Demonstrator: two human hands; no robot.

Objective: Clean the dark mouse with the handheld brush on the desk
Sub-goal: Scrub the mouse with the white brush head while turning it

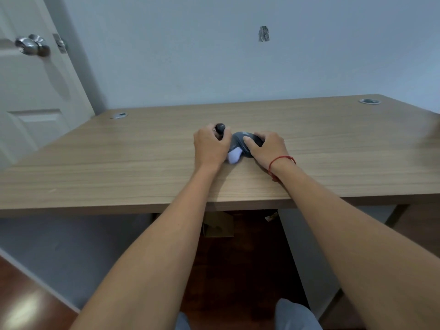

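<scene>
Here, your left hand (210, 145) is wrapped tight around the brush (220, 129), its pale bristles (234, 156) showing just below your fist. Immediately to its right, your right hand (267, 147) presses down over the dark mouse (240, 141), fingers curled on it, on the wooden table (119, 163).

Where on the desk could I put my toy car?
Bare desk stretches left of the left hand, and right of the right hand too. The middle is crowded: both hands, the brush and the mouse sit close together.
</scene>
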